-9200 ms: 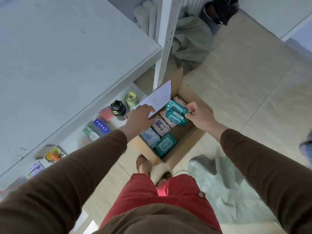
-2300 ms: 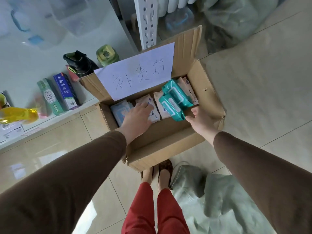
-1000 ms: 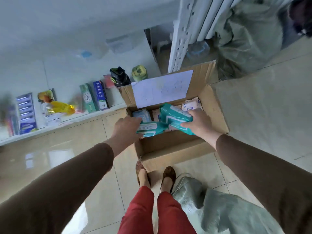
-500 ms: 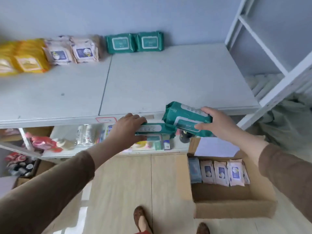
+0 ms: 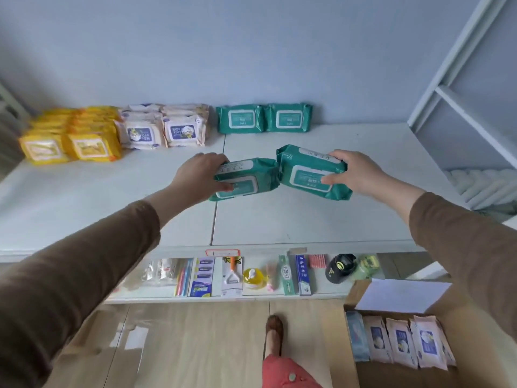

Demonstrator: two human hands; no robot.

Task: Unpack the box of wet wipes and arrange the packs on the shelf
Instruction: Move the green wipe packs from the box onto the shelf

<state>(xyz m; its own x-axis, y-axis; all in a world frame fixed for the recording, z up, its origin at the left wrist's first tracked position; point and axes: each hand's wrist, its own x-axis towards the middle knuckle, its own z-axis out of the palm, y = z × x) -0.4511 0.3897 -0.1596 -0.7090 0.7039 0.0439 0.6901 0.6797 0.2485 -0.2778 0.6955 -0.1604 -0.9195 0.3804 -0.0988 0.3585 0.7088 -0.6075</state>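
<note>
Head camera view, looking forward and down over a white shelf [image 5: 307, 225]. Left hand [image 5: 200, 175] grips one green pack of wet wipes [image 5: 246, 179] by its left end, fingers over the top and thumb beneath. Right hand [image 5: 355, 175] grips a second green pack [image 5: 307, 172] by its right end, fingers curled over the far edge, thumb on the label. Both packs are held above the shelf with their long axes running left to right, inner ends touching.

Straight ahead of the hands, against the blue wall [image 5: 251, 51], two matching green packs [image 5: 264, 119] stand upright side by side; bare shelf lies between them and the held pair. Each hand seems about equally near its own spot in front of that row.

The packs are soft, crinkly plastic pillows with white flip lids. Left of the standing green packs lie cream packs [image 5: 165, 130], then yellow packs [image 5: 70, 138]. Below and right of the shelf, a cardboard box [image 5: 458, 326] on the floor holds more cream packs.
</note>
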